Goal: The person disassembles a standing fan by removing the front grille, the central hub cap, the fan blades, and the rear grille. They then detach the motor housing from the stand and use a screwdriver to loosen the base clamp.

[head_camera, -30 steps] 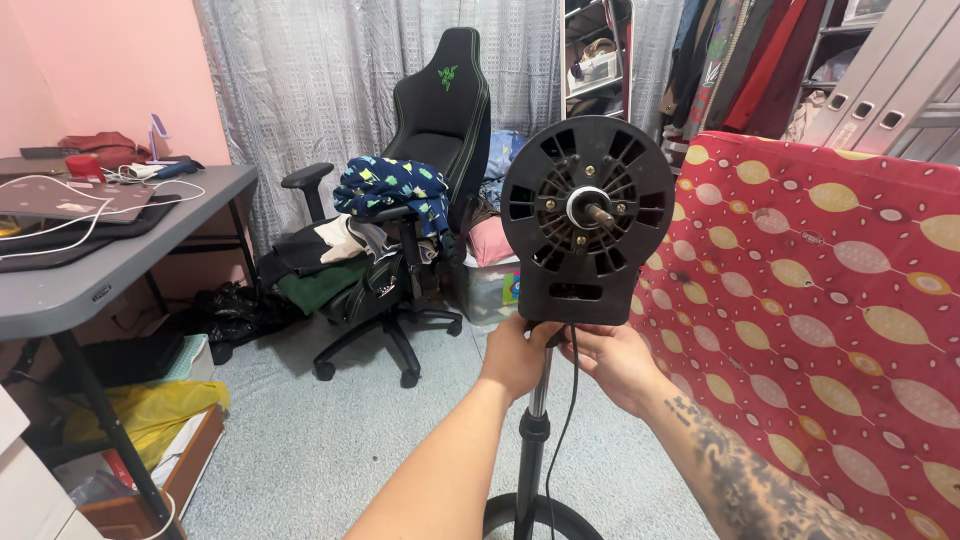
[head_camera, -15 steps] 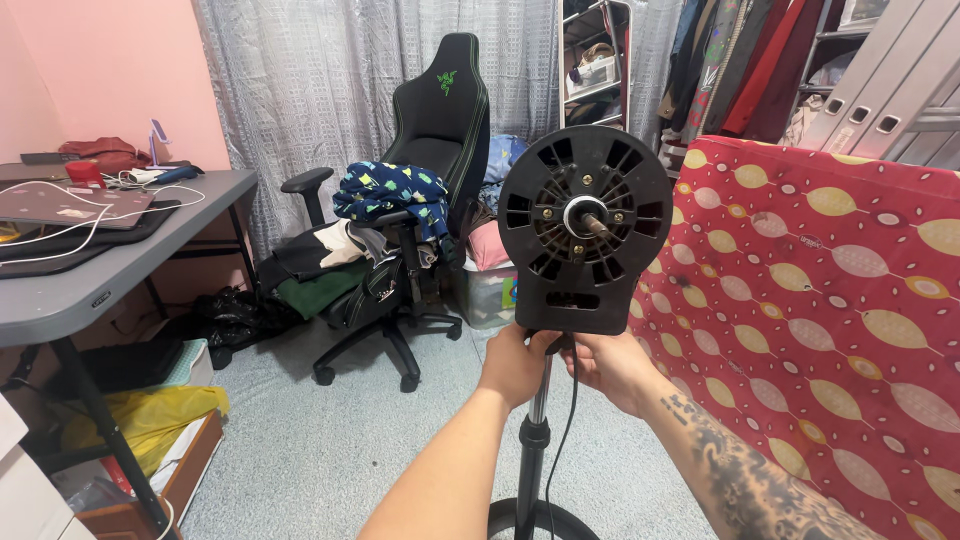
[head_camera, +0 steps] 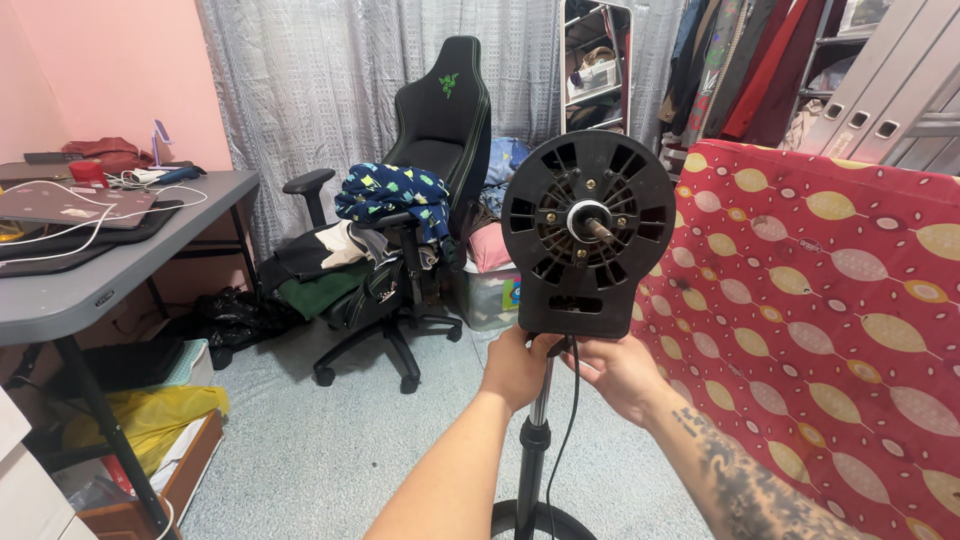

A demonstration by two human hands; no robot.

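Red patterned mattress (head_camera: 830, 300) crowds the fan motor head (head_camera: 588, 230) on the right; open floor (head_camera: 310, 440) lies left. Left hand (head_camera: 516, 365) and right hand (head_camera: 618, 370) both curl closed around its base atop the pole (head_camera: 534, 440).

Room was evenly, brightly lit w/ soft diffuse light, no hard glare. Faint shadows sat under the desk (head_camera: 90, 290) at left of frame & beneath the office chair (head_camera: 400, 250) at centre. Focus was sharp across the frame, no motion blur. Wide-angle distortion bent vertical lines at upper-right & left edges.
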